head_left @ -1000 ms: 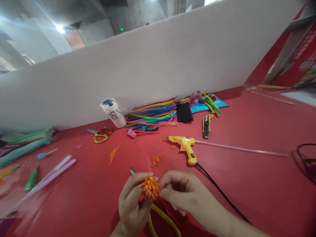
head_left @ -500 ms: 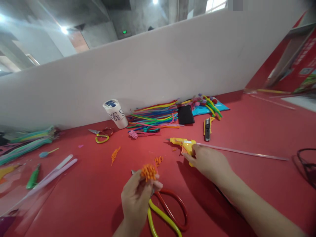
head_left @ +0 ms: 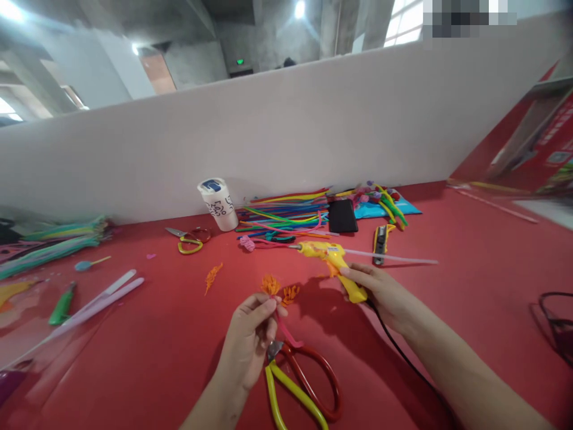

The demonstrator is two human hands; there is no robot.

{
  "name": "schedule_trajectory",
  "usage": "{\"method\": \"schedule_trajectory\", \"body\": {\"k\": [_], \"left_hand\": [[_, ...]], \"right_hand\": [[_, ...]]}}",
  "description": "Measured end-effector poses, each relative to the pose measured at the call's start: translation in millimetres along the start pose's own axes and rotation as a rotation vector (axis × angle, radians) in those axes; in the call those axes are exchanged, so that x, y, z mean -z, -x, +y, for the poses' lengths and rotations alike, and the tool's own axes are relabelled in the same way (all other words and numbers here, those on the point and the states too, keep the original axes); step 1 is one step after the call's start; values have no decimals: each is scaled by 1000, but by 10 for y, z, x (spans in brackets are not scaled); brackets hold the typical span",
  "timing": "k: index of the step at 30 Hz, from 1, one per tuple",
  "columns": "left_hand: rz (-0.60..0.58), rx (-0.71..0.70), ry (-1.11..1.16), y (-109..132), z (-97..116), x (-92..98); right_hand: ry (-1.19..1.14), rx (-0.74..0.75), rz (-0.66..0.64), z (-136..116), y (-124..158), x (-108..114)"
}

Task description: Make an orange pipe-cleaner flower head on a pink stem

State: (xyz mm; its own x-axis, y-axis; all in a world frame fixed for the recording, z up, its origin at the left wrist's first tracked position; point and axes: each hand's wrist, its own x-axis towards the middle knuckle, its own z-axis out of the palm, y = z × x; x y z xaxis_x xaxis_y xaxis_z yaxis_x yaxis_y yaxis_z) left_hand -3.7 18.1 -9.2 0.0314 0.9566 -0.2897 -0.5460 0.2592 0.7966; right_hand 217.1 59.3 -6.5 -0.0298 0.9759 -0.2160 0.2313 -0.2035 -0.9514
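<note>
My left hand (head_left: 250, 331) pinches a fluffy orange pipe-cleaner flower (head_left: 270, 285), with a pink stem (head_left: 287, 332) trailing below the fingers. My right hand (head_left: 385, 289) is wrapped round the handle of a yellow hot glue gun (head_left: 323, 251). Its nozzle points left, and a clear glue stick (head_left: 394, 258) juts from its back. Beneath my left hand lies a large pair of scissors with red and yellow handles (head_left: 336, 382); the hand hides part of the blades. An orange fuzzy piece (head_left: 290, 295) rests beside the flower, and another orange piece (head_left: 213, 278) lies further left.
Along the white partition (head_left: 268, 137) stand a white cup (head_left: 219, 206) and a heap of colourful pipe cleaners (head_left: 286, 209). Nearby are a black flat case (head_left: 343, 216), a utility knife (head_left: 380, 243) and smaller scissors (head_left: 190, 245). A black cord (head_left: 396, 346) runs from the glue gun.
My right hand has lifted the glue gun off the table and drawn it left, glue stick included. My left hand has turned the orange flower away from me, so its pink stem now shows.
</note>
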Motion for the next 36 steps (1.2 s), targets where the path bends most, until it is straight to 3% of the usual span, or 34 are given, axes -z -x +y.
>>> {"method": "schedule_trajectory", "body": {"k": [6,8,15,20,27,36], "left_hand": [[46,-16,51,39,47,-57],[62,-32,54,61,66,-77],[84,31,74,45,58,-42],[74,73,95,24,34,-29],[76,67,108,47,60,-82],[71,99,126,56,68,-92]], "right_hand": [[-435,-12,-344,-131,298,-126],[-494,18,-389,-148,357,-157],[-55,52,-112,-70,543,-313],[142,324,9,10,587,-395],[253,432,-76,-57,602,-417],[233,419,-93,-109,595,-443]]}}
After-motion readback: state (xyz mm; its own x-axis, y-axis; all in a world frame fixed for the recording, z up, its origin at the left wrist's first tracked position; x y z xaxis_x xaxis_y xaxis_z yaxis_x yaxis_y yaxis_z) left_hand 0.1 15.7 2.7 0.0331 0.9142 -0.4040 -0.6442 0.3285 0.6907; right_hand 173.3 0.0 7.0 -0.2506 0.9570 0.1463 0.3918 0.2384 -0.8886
